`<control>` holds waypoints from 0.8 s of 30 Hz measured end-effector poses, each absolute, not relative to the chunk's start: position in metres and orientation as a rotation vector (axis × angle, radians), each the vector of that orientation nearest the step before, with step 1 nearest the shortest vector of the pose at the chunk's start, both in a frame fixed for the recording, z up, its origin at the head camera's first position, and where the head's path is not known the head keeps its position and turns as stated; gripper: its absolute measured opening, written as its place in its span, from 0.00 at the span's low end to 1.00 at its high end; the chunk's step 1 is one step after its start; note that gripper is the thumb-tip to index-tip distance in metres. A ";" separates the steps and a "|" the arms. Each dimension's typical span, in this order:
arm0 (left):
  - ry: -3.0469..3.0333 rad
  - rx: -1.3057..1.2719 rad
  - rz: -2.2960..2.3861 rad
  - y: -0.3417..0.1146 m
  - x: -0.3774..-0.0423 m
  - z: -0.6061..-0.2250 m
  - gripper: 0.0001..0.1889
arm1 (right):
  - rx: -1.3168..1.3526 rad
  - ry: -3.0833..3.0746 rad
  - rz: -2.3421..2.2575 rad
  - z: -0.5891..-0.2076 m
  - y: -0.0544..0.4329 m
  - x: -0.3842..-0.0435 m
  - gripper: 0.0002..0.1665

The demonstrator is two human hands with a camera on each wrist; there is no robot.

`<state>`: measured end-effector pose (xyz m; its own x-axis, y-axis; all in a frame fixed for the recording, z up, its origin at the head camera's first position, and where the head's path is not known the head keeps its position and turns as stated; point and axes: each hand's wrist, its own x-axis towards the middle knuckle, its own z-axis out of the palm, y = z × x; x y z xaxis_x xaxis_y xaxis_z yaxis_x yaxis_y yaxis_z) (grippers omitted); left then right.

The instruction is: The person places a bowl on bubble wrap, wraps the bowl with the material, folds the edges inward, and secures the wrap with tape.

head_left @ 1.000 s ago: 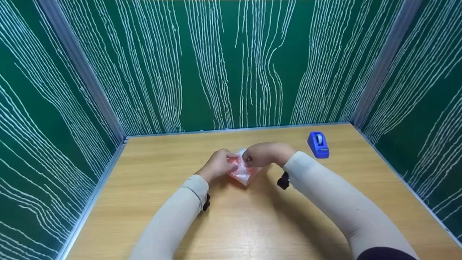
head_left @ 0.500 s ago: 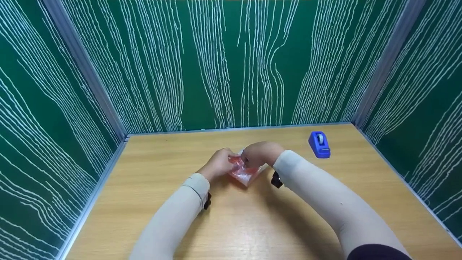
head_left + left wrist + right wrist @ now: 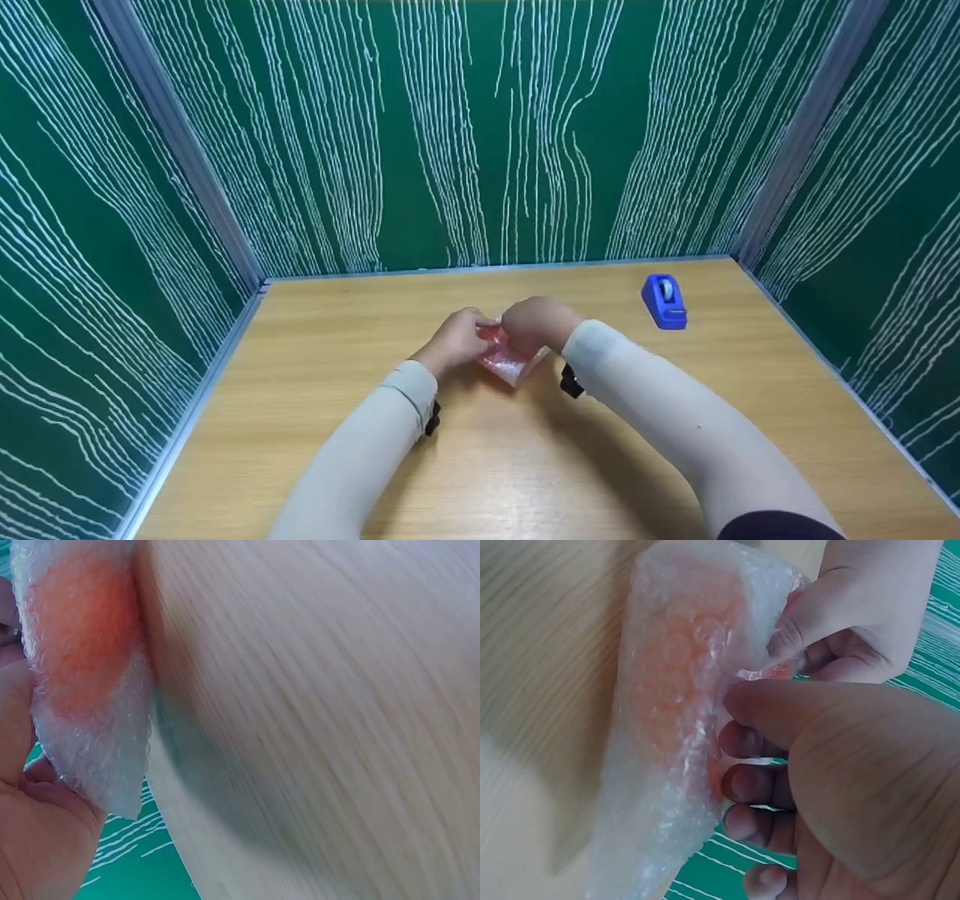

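Observation:
A bundle of clear bubble wrap point(image 3: 508, 369) lies at the middle of the table, with something orange-red showing through the layers. The kind of thing inside is blurred by the bubbles. My left hand point(image 3: 459, 340) grips the bundle's left side, its thumb over the wrap. At the far right side, my right hand point(image 3: 541, 324) pinches the edge of the wrap between thumb and forefinger. In the right wrist view the right thumb and the left thumb are close together along one seam of the bubble wrap point(image 3: 682, 690). The left wrist view shows the bundle's other side, with a loose flattened end.
A blue tape dispenser point(image 3: 664, 301) with a roll in it stands at the back right of the wooden table point(image 3: 337, 330). Green walls point(image 3: 420, 135) with white wavy lines close off the back and both sides.
My right hand has moved a little to the left, closer to the left hand, and over the bundle's edge. The left hand keeps its grip; the tape dispenser stays put.

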<state>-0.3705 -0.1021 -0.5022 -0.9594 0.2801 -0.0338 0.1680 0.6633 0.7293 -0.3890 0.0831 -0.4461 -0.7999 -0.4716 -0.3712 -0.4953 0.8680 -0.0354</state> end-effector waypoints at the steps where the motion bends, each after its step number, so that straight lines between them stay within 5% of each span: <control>1: 2.743 0.364 1.174 -0.101 -0.370 -0.502 0.22 | -0.736 2.683 0.107 -0.447 0.084 -0.388 0.11; 13: 2.804 0.192 1.197 -0.087 -0.369 -0.502 0.19 | -0.580 2.732 -0.012 -0.447 0.085 -0.382 0.12; 24: 2.828 0.202 1.187 -0.084 -0.371 -0.503 0.19 | -0.155 2.608 -0.385 -0.439 0.090 -0.386 0.27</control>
<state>-0.3709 -0.0841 -0.5034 -0.9890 0.1472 -0.0117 0.0948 0.6936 0.7141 -0.3856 0.0904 -0.4394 -0.8707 -0.1790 -0.4581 -0.0390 0.9536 -0.2985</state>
